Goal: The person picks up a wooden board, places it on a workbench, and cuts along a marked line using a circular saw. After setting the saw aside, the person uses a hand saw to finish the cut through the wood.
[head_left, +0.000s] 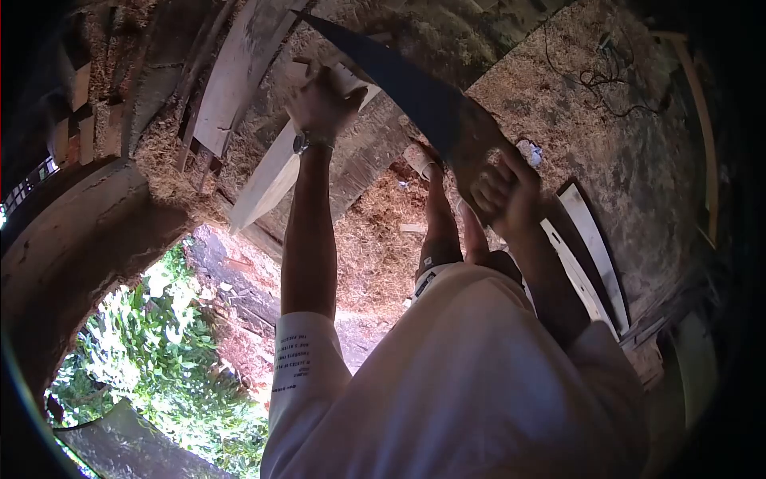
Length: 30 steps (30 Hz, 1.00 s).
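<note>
A handsaw with a dark, tapering blade is in my right hand, whose fingers are wrapped round the handle end. The blade points up and to the left, passing over the far end of a pale wooden board. My left hand, with a watch at the wrist, grips that board near its far end, thumb out to the right. Its other fingertips are partly hidden in shadow. The board slants from lower left to upper right, across a broad dark work surface.
Sawdust covers the ground around my feet. Another plank leans at the upper left. Pale strips of wood lie at my right. A dark cable coils at the upper right. Green plants grow outside at lower left.
</note>
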Each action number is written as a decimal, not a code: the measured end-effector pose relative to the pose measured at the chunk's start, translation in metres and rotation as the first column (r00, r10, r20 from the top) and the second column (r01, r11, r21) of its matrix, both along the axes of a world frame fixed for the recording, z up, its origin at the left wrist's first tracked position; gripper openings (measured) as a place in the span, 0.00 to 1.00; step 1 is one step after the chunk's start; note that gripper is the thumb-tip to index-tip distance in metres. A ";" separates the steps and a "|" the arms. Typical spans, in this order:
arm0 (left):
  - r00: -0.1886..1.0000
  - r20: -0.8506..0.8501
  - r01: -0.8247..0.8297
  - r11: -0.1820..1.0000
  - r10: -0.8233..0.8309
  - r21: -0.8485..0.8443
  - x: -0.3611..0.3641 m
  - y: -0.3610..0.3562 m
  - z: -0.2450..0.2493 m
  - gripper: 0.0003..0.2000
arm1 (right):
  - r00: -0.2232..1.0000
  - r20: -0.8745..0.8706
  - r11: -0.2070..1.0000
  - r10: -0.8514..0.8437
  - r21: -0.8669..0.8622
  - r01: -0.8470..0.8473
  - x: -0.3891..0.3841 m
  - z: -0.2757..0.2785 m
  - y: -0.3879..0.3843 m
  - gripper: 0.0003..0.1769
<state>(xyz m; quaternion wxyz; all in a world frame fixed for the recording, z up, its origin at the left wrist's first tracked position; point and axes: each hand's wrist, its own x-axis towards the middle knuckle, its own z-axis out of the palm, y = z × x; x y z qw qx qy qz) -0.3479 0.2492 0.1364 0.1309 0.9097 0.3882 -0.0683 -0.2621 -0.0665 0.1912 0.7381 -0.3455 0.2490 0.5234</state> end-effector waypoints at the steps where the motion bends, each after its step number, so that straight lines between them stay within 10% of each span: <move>1: 1.000 0.016 -0.004 1.000 0.004 -0.003 -0.002 -0.005 -0.002 0.34 | 0.999 0.053 0.996 -0.010 -0.085 0.014 0.001 -0.012 0.037 0.24; 6: 0.997 0.058 0.038 0.996 -0.042 0.075 -0.002 0.003 -0.012 0.31 | 0.992 0.118 0.999 -0.031 -0.018 0.034 0.023 -0.063 0.130 0.26; 14: 0.999 0.022 0.033 0.997 -0.035 0.077 -0.002 0.003 -0.007 0.28 | 0.998 0.045 0.993 0.049 -0.108 -0.044 0.009 -0.018 -0.016 0.22; 17: 0.982 0.183 0.024 0.992 -0.047 0.125 -0.009 -0.007 -0.018 0.27 | 0.998 0.067 0.968 0.000 -0.252 0.017 0.017 -0.041 0.101 0.26; 19: 0.988 0.142 0.047 0.992 -0.063 0.114 -0.012 -0.007 -0.016 0.27 | 0.978 0.208 0.999 0.020 -0.035 -0.013 0.026 -0.068 0.156 0.25; 30: 0.994 0.098 0.038 0.992 -0.050 0.120 -0.007 -0.004 -0.014 0.27 | 0.999 0.021 1.000 0.027 -0.007 -0.026 0.008 -0.043 0.012 0.28</move>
